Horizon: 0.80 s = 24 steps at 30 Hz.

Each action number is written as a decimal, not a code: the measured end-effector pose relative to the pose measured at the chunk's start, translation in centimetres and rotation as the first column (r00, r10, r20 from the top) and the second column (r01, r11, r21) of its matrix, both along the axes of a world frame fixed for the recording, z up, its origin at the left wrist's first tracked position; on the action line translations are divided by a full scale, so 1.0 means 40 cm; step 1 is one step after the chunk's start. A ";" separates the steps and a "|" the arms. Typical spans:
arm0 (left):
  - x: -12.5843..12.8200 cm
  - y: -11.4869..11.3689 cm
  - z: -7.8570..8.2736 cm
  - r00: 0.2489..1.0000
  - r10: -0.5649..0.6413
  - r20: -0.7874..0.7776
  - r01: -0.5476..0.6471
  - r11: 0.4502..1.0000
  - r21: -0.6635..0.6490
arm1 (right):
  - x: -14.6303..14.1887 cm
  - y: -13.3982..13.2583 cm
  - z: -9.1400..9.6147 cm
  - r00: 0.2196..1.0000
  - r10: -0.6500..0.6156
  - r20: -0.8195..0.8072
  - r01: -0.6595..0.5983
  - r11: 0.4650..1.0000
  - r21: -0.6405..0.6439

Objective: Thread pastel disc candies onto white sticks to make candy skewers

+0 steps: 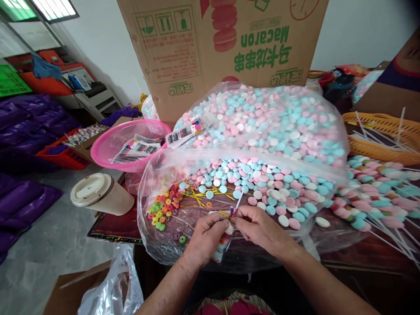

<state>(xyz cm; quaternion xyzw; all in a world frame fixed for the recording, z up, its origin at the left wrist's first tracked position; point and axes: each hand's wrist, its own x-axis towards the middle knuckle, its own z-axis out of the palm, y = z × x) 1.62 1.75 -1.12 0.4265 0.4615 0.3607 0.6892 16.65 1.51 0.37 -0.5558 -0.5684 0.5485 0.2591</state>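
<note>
My left hand (210,234) is closed, pinching the gathered neck of a small clear wrapper of candies (220,251) that hangs below the fingers. A white stick (239,200) rises out of that neck. One end of a gold twist tie (224,214) pokes out above the left fingertips. My right hand (254,225) is closed at the same neck, thumb and forefinger pressed together at the tie. More gold twist ties (197,197) lie just beyond the hands. Coloured candy rings (166,205) are heaped to their left, and pastel candy discs (282,201) spread to their right.
A big clear bag (262,118) of pastel discs fills the middle, before a cardboard box (210,43). At left stand a pink basket (98,151) with printed wrappers (138,148) and a lidded cup (111,197). Candy skewers (377,192) and an orange basket (367,146) are at right.
</note>
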 end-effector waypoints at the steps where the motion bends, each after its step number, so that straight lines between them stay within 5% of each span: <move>1: -0.001 -0.002 -0.001 1.000 0.005 0.006 -0.005 1.000 0.002 | 0.002 -0.004 -0.003 0.999 -0.028 0.016 0.027 0.999 0.026; 6: -0.003 -0.005 -0.001 0.978 0.120 0.170 -0.087 0.978 -0.190 | -0.006 -0.037 -0.008 0.982 -0.188 -0.031 0.190 0.972 0.138; 12: -0.017 -0.016 0.011 0.897 -0.150 0.416 0.324 0.864 -0.386 | 0.018 -0.056 0.043 0.919 0.262 -0.293 -0.207 0.956 0.206; 14: -0.012 -0.019 0.019 0.890 -0.085 0.448 0.267 0.894 -0.360 | 0.016 -0.046 0.040 0.905 0.214 -0.367 -0.181 0.976 0.122; 18: 0.010 -0.021 0.037 0.900 0.155 0.407 -0.006 0.939 -0.343 | -0.018 -0.042 0.008 0.954 -0.102 -0.282 0.121 0.991 0.050; 21: 0.024 -0.023 0.039 0.887 0.274 0.371 -0.165 0.940 -0.299 | -0.046 -0.063 -0.007 0.974 -0.225 -0.013 0.215 0.911 0.353; 24: 0.030 -0.033 0.029 0.919 0.280 0.277 -0.233 0.954 -0.191 | -0.044 -0.074 -0.010 0.929 -0.273 0.252 -0.001 0.676 0.737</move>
